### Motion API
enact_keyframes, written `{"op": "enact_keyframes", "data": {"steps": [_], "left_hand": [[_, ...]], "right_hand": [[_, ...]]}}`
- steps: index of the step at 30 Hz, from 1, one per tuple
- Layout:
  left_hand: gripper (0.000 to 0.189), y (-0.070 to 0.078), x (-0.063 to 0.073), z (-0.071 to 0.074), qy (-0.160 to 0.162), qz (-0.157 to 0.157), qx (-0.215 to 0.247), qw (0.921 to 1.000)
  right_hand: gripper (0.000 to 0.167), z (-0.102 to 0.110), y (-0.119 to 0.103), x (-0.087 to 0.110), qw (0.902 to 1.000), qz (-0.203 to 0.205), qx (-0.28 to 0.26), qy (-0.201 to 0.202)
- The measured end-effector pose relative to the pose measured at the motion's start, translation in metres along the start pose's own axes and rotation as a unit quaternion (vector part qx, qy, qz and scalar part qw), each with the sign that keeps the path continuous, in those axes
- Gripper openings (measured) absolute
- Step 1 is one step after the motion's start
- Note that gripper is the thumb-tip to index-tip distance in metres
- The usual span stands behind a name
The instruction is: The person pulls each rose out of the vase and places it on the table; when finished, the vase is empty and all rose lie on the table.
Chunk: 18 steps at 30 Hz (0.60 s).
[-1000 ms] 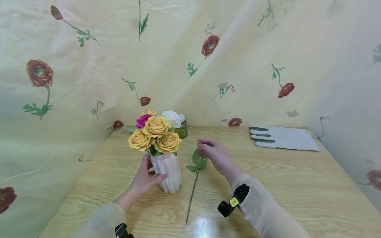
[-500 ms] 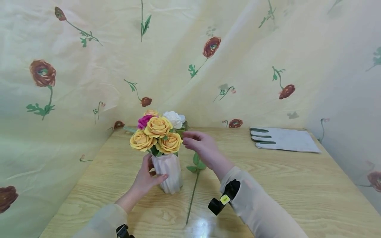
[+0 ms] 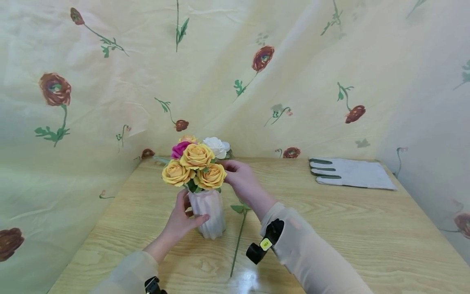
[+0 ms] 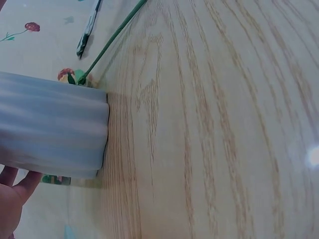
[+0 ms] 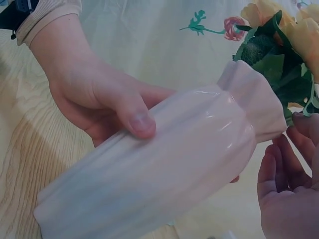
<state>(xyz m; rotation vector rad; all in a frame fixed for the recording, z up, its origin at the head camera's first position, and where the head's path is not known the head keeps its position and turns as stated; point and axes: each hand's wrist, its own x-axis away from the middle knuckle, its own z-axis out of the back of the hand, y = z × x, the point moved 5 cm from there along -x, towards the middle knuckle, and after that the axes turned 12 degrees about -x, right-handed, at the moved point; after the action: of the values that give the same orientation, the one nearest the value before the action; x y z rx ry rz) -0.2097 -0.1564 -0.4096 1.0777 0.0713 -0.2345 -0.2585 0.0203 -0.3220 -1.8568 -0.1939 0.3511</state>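
Observation:
A white ribbed vase (image 3: 211,216) stands upright, filled with yellow roses (image 3: 197,156), a magenta rose (image 3: 179,150) and a white rose (image 3: 216,147). My left hand (image 3: 183,216) grips it from the left, thumb across the front, as the right wrist view shows. My right hand (image 3: 244,183) is at the right side of the bouquet, its fingertips partly behind a yellow rose. In the right wrist view, its thumb and fingers meet the greenery just above the rim; I cannot tell whether they pinch a stem. A loose green stem (image 3: 238,241) with leaves lies right of the vase, its top hidden behind my right hand.
A flat white glove (image 3: 360,173) with dark green finger edges lies at the back right of the wooden table (image 3: 330,228). A pale green item (image 3: 160,160) lies behind the bouquet at left. Flower-printed cloth (image 3: 220,81) hangs along the back and sides.
My right hand has moved left, from above the top of the loose stem to the right side of the bouquet. My left hand keeps its grip on the vase.

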Motion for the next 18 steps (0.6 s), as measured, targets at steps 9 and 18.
{"op": "enact_keyframes", "data": {"steps": [9, 18], "left_hand": [[0.086, -0.0012, -0.0002, -0.0007, -0.002, -0.002, 0.000, 1.0000], [0.087, -0.0017, 0.0004, -0.0006, -0.002, -0.001, -0.002, 1.0000]], "right_hand": [[0.030, -0.0023, 0.0034, -0.0037, 0.9997, -0.005, 0.002, 0.022], [0.015, -0.0044, -0.0013, -0.0026, 0.9976, 0.024, -0.025, 0.060]]}}
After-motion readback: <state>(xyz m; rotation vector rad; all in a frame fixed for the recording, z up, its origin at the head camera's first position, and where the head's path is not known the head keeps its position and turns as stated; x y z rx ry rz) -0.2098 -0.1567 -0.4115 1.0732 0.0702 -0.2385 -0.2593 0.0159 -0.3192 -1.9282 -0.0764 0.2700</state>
